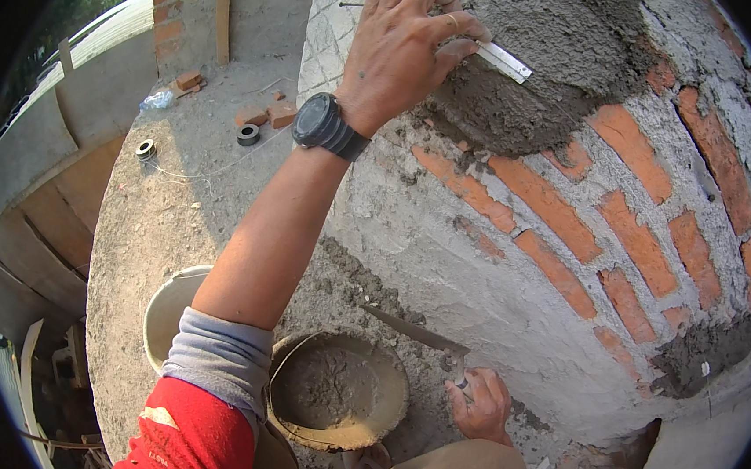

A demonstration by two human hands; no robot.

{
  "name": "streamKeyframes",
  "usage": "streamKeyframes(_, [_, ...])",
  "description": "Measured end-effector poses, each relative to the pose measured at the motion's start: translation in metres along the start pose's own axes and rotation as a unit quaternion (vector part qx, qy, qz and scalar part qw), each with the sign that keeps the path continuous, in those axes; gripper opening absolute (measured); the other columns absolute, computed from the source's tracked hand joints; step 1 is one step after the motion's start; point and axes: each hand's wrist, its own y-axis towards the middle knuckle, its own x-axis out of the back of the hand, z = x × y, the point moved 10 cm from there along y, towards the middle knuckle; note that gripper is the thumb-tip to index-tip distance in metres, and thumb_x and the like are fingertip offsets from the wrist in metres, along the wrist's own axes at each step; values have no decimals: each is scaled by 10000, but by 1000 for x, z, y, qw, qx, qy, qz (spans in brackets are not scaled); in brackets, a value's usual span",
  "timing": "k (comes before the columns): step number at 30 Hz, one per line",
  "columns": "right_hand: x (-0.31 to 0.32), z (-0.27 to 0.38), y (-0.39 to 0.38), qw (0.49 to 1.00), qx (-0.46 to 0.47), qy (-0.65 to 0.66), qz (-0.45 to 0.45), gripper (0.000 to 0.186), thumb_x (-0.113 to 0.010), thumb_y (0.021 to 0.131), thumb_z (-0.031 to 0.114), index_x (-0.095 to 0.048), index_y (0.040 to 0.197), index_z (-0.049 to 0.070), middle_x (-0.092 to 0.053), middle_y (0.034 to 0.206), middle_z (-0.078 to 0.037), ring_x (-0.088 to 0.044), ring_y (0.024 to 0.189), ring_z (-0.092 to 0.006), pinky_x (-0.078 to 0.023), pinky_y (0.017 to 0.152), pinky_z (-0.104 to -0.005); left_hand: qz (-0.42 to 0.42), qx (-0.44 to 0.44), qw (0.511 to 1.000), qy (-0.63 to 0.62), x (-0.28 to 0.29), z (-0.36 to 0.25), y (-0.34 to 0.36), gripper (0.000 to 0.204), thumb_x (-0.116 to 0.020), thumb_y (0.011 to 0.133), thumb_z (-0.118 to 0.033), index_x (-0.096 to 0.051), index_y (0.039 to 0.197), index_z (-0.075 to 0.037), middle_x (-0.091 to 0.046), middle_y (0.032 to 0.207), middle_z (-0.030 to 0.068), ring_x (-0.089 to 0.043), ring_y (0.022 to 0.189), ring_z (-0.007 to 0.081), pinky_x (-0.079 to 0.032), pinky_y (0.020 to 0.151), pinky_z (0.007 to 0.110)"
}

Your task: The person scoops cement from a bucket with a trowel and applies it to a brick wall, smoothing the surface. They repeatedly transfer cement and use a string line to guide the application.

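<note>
Grey mortar fills a shallow round pan [341, 390] at the person's knees, set on a rough concrete floor [156, 217] dusted with cement. Just left of the pan stands a pale bucket [169, 306], partly hidden behind the raised arm. The right hand [479, 403] rests low beside the pan, its fingers [459, 400] curled shut around the handle of a trowel [412, 330], whose thin blade points up and left over the floor at the foot of the wall.

Up from there rises a brick wall [571, 215], its orange bricks showing through a thin whitish smear, with thicker wet grey plaster [528, 88] spread across the top and a smaller dark patch low on the right. The left hand [403, 47], a dark watch [327, 127] on its wrist, reaches up against this wet patch; its fingers [448, 42] are bent and closed on a narrow pale strip [504, 61] that lies flat on the plaster, slanting down to the right.

Farther off on the floor lie loose brick pieces [266, 113], a roll of tape [248, 134] and a spool [146, 149] with string, before a low brick pillar [171, 7] in open daylight.
</note>
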Motion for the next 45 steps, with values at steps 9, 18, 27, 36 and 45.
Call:
streamKeyframes(9, [-1, -1, 0, 1000, 3, -3, 3, 311, -862, 800, 174, -712, 1010, 1, -695, 977, -168, -688, 845, -378, -547, 723, -461, -9, -2, 1000, 5, 0, -1, 0, 161, -757, 905, -204, -791, 1059, -173, -620, 1102, 61, -545, 1098, 283, -463, 946, 436])
streamKeyframes(18, [1, 2, -5, 999, 35, -4, -5, 301, -862, 778, 151, -701, 977, -8, -677, 950, -171, -664, 818, -372, -532, 712, -455, -12, -1, 1000, -8, 1, 1, 1, 144, -786, 883, -219, -790, 1021, -177, -621, 1082, 53, -552, 1083, 280, -462, 949, 429])
streamKeyframes(27, [0, 2, -17, 998, 67, -8, -6, 299, -873, 757, 178, -728, 923, -23, -690, 943, -168, -670, 820, -362, -521, 721, -465, -8, -11, 1000, -26, -5, -14, 2, 178, -818, 849, -251, -777, 1007, -180, -623, 1105, 79, -555, 1129, 294, -469, 982, 452])
streamKeyframes(36, [5, 3, -20, 997, 74, -1, -17, 314, -874, 762, 198, -721, 922, -25, -692, 946, -172, -667, 820, -361, -516, 721, -467, -33, -4, 999, -33, 10, -8, 6, 172, -811, 855, -229, -780, 1009, -157, -638, 1093, 97, -582, 1097, 314, -469, 978, 446])
streamKeyframes(45, [-15, -21, -41, 997, 39, -16, 64, 300, -853, 775, 178, -704, 966, 2, -683, 958, -155, -665, 855, -364, -511, 776, -469, -89, 16, 995, 29, 85, 29, 21, 136, -783, 884, -156, -782, 1017, -130, -665, 1021, 104, -590, 1040, 308, -474, 930, 413])
